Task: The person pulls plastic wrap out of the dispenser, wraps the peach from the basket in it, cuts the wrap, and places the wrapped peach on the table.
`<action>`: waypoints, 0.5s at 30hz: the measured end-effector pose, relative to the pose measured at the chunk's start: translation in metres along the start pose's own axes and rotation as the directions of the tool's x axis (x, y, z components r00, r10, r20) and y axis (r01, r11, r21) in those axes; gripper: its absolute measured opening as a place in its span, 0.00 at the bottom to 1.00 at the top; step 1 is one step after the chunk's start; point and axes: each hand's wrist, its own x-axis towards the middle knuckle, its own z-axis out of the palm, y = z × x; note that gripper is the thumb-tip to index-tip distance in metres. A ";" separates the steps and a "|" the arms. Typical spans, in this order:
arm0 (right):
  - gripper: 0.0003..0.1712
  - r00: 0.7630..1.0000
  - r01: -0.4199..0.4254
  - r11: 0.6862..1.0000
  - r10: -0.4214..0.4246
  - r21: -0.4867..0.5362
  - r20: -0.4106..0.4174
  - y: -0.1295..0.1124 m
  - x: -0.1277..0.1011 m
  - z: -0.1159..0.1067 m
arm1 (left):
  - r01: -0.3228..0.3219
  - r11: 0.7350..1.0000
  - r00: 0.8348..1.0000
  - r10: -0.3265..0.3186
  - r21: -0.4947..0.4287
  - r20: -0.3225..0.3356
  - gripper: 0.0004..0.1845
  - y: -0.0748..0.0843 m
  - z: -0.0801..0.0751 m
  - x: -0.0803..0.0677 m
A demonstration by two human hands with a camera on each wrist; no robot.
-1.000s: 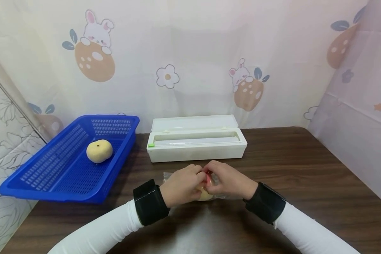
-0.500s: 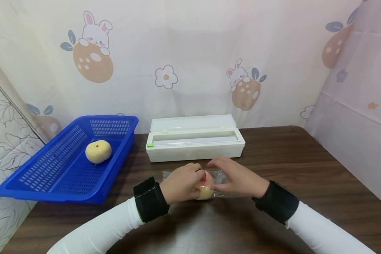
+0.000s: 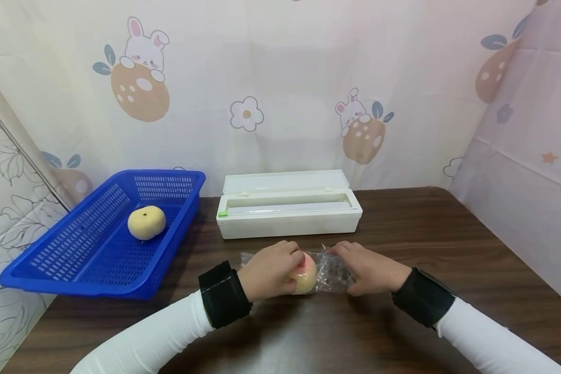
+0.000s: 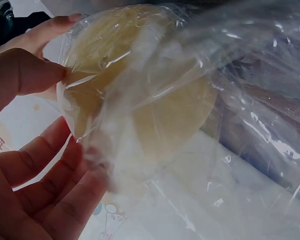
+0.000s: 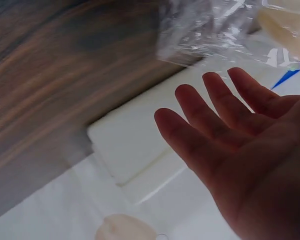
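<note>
Two hands are working at the near middle of the dark wooden table (image 3: 449,244). The left hand (image 3: 268,270) is curling its fingers (image 4: 45,175) round a pale yellow, pink-blushed peach (image 3: 304,274), which is sitting on the tabletop wrapped in clear cling film (image 3: 332,270); the left wrist view is showing the film lying crinkled over the fruit's skin. The right hand (image 3: 369,268) is lying just beside the peach on the loose tail of the film, its fingers (image 5: 225,115) looking straight and relaxed in the right wrist view, pressing rather than pinching. Behind the hands, a white cling film dispenser box (image 3: 290,208) is standing with its lid open. Off to the left, a blue perforated basket (image 3: 75,244) is holding a second pale peach (image 3: 146,222). Behind the table, a curtain (image 3: 280,78) printed with rabbits and flowers is hanging.
</note>
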 end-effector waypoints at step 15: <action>0.28 0.998 -0.052 0.997 0.049 0.059 0.047 0.017 0.014 0.012 | -0.001 1.000 1.000 0.001 0.022 -0.004 0.15 0.000 0.000 0.000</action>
